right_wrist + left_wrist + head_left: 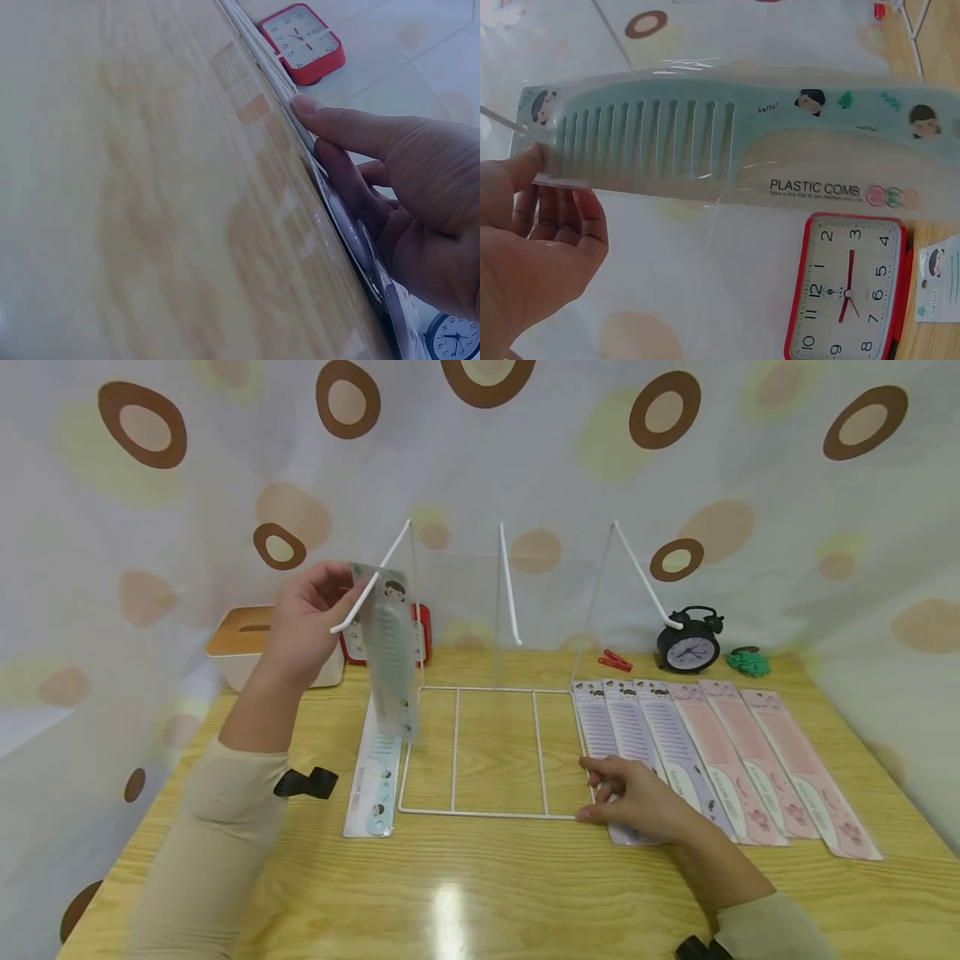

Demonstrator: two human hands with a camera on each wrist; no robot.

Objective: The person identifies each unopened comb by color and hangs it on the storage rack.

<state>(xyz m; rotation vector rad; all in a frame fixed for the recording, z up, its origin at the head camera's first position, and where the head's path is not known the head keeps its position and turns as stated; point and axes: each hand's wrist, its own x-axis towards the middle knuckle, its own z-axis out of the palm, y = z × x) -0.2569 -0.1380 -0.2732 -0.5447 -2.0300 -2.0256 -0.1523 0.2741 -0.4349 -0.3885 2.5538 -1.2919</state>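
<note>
My left hand pinches the top end of a mint-green comb in clear packaging labelled "PLASTIC COMB". The comb hangs lengthwise at the left arm of a white wire rack; that arm's tip sticks out in front of the package's top. Down at the rack's front right corner, the thumb and fingers of my right hand grip the base wire. A second mint-green packaged comb lies beside the rack's left edge. To the right, purple packaged combs lie partly beneath my right hand, beside pink packaged combs.
Behind my left hand stand a tissue box with a wooden lid and a red clock. At the back right are a black alarm clock, a red clip and a green bundle. Patterned cloth hangs behind the table.
</note>
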